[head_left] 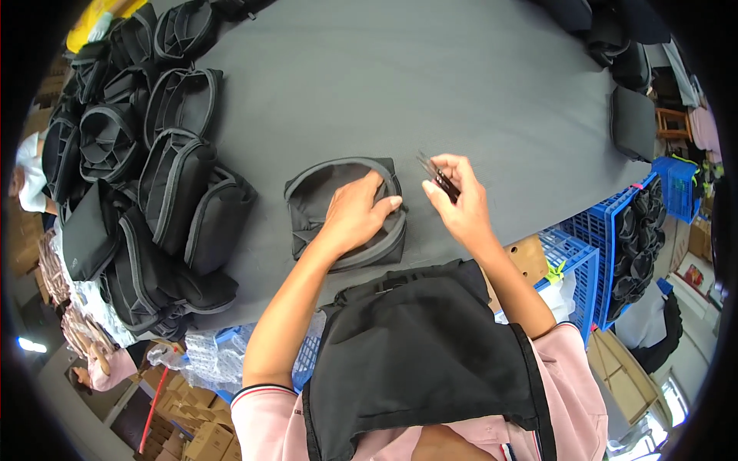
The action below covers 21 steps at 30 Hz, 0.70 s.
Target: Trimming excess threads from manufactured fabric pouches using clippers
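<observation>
An open black fabric pouch [346, 250] with grey-bound edges sits on the dark table in front of me. My left hand [357, 211] reaches over its opening and grips the right side of the rim, thumb on the edge and the other fingertips hidden behind the fabric. Just right of the pouch, my right hand [461, 200] is closed around a pair of thread snips [440, 181] with dark handles. The snips' metal blades point up and left, apart from the pouch.
Several similar black pouches [181, 184] are heaped along the table's left side. More black cases [633, 123] lie at the far right edge of the grey-black table [461, 84]. Blue crates [615, 246], one filled with black pieces, stand beyond the right edge. People are at the left.
</observation>
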Tool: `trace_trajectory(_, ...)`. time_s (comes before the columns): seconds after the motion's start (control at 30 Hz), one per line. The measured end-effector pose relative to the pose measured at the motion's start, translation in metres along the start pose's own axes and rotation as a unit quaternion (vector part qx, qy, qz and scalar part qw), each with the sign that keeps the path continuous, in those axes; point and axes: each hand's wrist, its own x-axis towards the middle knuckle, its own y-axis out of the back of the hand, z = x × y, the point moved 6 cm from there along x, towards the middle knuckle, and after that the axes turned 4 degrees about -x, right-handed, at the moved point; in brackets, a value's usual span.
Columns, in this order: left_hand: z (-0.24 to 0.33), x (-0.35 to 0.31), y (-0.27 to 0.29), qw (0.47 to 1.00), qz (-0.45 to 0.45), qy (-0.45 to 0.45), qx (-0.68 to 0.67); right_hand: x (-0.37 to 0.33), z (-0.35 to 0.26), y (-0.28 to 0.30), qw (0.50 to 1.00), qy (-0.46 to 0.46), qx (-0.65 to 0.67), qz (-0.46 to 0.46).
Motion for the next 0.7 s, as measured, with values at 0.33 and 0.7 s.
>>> trace_trajectory(0.33, 0.005, -0.034, 0.012, 0.922, -0.102, 0.023, -0.372, -0.009, -0.051, 0.0, 0.983, 0.141, -0.003, -0.116)
trace_trajectory(0.7, 0.006, -0.038, 0.005, 0.911, -0.141, 0.053, -0.383, -0.012, -0.064, -0.001, 0.963, 0.245, -0.071, -0.088)
